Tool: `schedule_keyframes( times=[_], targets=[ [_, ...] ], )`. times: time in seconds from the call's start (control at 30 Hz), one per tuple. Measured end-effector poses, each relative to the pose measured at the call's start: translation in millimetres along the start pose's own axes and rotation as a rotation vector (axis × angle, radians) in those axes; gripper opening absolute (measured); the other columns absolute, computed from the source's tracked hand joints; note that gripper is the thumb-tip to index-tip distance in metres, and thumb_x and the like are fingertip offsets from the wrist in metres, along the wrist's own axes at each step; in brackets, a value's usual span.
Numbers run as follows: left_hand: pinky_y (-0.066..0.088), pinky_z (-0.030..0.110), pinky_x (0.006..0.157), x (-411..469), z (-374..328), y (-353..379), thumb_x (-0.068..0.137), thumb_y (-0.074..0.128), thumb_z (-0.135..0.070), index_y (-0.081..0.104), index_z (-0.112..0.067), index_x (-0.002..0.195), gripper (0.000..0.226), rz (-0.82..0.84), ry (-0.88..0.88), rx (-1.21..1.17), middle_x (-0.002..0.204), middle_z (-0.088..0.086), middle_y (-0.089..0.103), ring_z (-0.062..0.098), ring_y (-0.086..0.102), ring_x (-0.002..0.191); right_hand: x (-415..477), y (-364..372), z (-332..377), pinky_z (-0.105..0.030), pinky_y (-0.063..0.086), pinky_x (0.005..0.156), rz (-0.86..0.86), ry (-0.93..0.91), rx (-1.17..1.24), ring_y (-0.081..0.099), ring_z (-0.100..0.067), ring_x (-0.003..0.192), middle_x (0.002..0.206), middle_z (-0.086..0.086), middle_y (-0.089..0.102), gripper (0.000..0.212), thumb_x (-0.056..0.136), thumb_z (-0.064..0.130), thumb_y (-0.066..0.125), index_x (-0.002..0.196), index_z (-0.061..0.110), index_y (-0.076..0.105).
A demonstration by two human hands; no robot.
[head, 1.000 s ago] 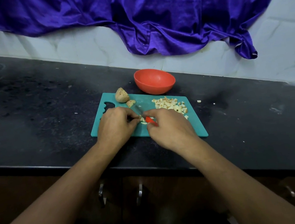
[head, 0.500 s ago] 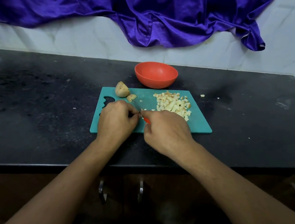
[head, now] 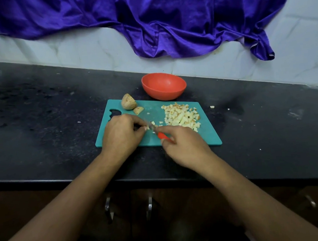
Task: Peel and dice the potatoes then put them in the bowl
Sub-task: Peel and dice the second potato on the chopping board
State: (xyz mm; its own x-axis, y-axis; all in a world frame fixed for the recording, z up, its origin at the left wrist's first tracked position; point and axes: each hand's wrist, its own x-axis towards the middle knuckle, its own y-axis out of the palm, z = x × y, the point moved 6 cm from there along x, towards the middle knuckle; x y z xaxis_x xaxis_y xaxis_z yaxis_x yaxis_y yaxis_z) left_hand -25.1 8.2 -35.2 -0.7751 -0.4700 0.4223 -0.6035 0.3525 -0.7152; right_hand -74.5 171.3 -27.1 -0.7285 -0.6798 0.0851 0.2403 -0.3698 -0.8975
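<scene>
So the right hand (head: 185,147) has slid back a bit, gripping the knife (head: 162,135). The left hand (head: 120,136) pinches a potato bit (head: 146,128) just left of the blade, between both hands.

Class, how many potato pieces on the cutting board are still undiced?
2: a large chunk at the cutting board's far-left corner, and a small wedge beside it. Another may be hidden under the left hand.

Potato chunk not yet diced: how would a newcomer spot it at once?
On the black counter lies a teal cutting board. At its far left corner, near the orange bowl, sits the potato chunk. Unlike the diced heap, it is one big rounded piece.
</scene>
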Motion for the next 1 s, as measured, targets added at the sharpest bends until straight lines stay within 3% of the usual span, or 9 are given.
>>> schedule_keyframes(
  times=[0.07, 0.13, 0.23, 0.37, 0.5, 0.6, 0.73, 1.0],
  targets=[
    [0.053, 0.025, 0.086, 0, 5, -1, 0.088, 0.078, -0.027, 0.081, -0.027, 0.098, 0.011, -0.009, -0.028, -0.049, 0.096, -0.013, 0.078, 0.005, 0.069, 0.089, 3, -4, -15, -0.041, 0.051, 0.057, -0.023, 0.090, 0.282, 0.055, -0.012, 0.059, 0.063, 0.010, 0.056, 0.040, 0.102, 0.027, 0.057, 0.139, 0.041, 0.059],
    [0.046, 0.013, 0.080, 1, 9, -2, 0.087, 0.079, -0.024, 0.082, -0.027, 0.095, 0.009, -0.029, -0.056, -0.083, 0.093, -0.014, 0.077, 0.002, 0.068, 0.085, 1, -7, -23, -0.049, 0.058, 0.064, -0.075, 0.125, 0.378, 0.059, -0.018, 0.058, 0.060, 0.008, 0.058, 0.038, 0.101, 0.025, 0.058, 0.137, 0.040, 0.062],
    [0.040, 0.001, 0.068, 1, 13, -4, 0.084, 0.078, -0.013, 0.078, -0.026, 0.086, 0.013, -0.074, -0.094, -0.190, 0.082, -0.016, 0.074, -0.004, 0.065, 0.072, -6, -8, -15, -0.034, 0.047, 0.055, -0.120, 0.045, 0.239, 0.057, -0.011, 0.058, 0.068, 0.010, 0.060, 0.042, 0.101, 0.028, 0.057, 0.141, 0.042, 0.058],
    [0.050, 0.018, 0.070, 3, 21, -8, 0.081, 0.071, -0.001, 0.068, -0.021, 0.080, 0.020, -0.166, -0.115, -0.280, 0.080, -0.011, 0.068, 0.004, 0.064, 0.070, -16, 0, 14, -0.033, 0.051, 0.071, -0.102, -0.102, -0.049, 0.060, -0.011, 0.079, 0.096, 0.007, 0.068, 0.046, 0.103, 0.035, 0.052, 0.148, 0.042, 0.049],
    [0.051, 0.022, 0.070, 3, 22, -8, 0.082, 0.069, 0.000, 0.065, -0.023, 0.080, 0.023, -0.188, -0.089, -0.265, 0.084, -0.008, 0.067, 0.007, 0.062, 0.072, -18, 7, 26, -0.034, 0.044, 0.071, -0.107, -0.183, -0.245, 0.059, -0.018, 0.084, 0.090, 0.003, 0.064, 0.047, 0.105, 0.034, 0.045, 0.151, 0.039, 0.044],
    [0.052, 0.023, 0.072, 4, 23, -5, 0.082, 0.068, -0.001, 0.066, -0.023, 0.081, 0.023, -0.167, -0.092, -0.244, 0.085, -0.008, 0.066, 0.008, 0.063, 0.073, -13, 0, 8, -0.033, 0.038, 0.066, -0.137, -0.114, -0.307, 0.051, -0.015, 0.074, 0.079, 0.007, 0.054, 0.047, 0.105, 0.032, 0.043, 0.152, 0.038, 0.043],
    [0.055, 0.027, 0.075, 4, 22, -4, 0.084, 0.069, -0.004, 0.068, -0.024, 0.084, 0.020, -0.149, -0.085, -0.211, 0.088, -0.010, 0.066, 0.006, 0.063, 0.076, -7, -16, -27, -0.035, 0.043, 0.067, -0.182, 0.039, -0.294, 0.058, -0.017, 0.082, 0.089, 0.005, 0.062, 0.047, 0.104, 0.032, 0.043, 0.149, 0.042, 0.046],
    [0.051, 0.022, 0.072, 2, 20, -3, 0.083, 0.068, -0.005, 0.068, -0.025, 0.084, 0.020, -0.136, -0.074, -0.195, 0.090, -0.010, 0.066, 0.005, 0.063, 0.076, -4, -22, -43, -0.034, 0.044, 0.065, -0.210, 0.109, -0.286, 0.053, -0.014, 0.079, 0.087, 0.007, 0.056, 0.046, 0.104, 0.032, 0.043, 0.147, 0.044, 0.047]
  ],
)
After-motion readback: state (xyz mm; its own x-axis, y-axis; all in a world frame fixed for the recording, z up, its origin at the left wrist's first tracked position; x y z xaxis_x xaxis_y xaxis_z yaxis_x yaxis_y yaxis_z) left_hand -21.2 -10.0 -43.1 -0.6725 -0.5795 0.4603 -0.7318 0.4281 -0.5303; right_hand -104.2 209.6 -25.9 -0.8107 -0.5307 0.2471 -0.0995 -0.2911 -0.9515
